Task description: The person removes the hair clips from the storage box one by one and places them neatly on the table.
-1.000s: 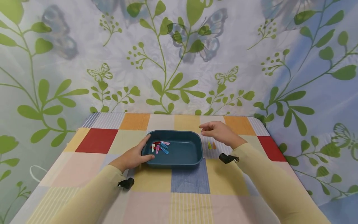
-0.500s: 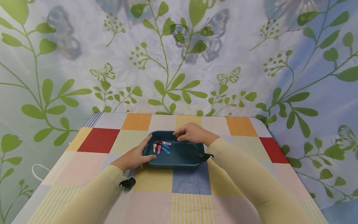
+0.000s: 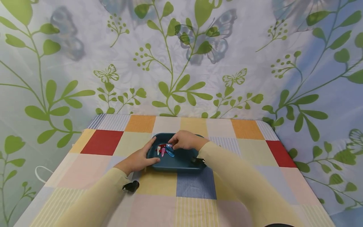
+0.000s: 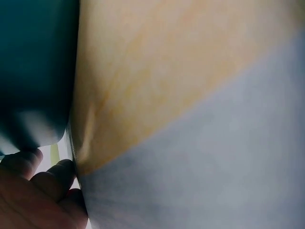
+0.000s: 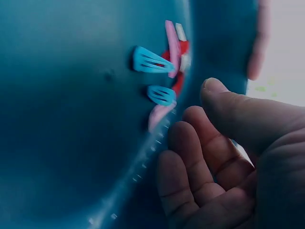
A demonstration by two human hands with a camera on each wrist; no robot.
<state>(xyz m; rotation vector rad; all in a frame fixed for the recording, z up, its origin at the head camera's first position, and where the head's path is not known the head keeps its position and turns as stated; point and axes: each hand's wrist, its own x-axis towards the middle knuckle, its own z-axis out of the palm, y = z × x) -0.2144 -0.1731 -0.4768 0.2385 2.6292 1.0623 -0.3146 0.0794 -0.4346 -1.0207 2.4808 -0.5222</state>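
A dark teal tray (image 3: 176,169) holds several snap hair clips at its left end. Two blue hair clips (image 5: 150,62), a pink one (image 5: 172,47), a pale pink one (image 5: 158,117), red ones (image 5: 178,83) and a white one (image 3: 158,150) lie together there. My left hand (image 3: 138,160) rests against the tray's left end, thumb along the front rim and fingers spread toward the back. Over the tray reaches my right hand (image 3: 185,140), its fingertips close by the clips. In the right wrist view its thumb (image 5: 224,93) stands apart from the bent fingers, with nothing visible between them.
A patchwork cloth (image 3: 195,187) covers the table under the tray. Behind it hangs a leaf-and-butterfly curtain (image 3: 130,63). A white cord loop (image 3: 39,175) shows beyond the table's left edge. My right sleeve (image 3: 227,164) covers part of the cloth to the tray's right.
My right hand has moved left from beside the tray to over the clips inside it. The yellow-green and orange clips seen earlier right of the tray are now out of sight. My left hand stays put.
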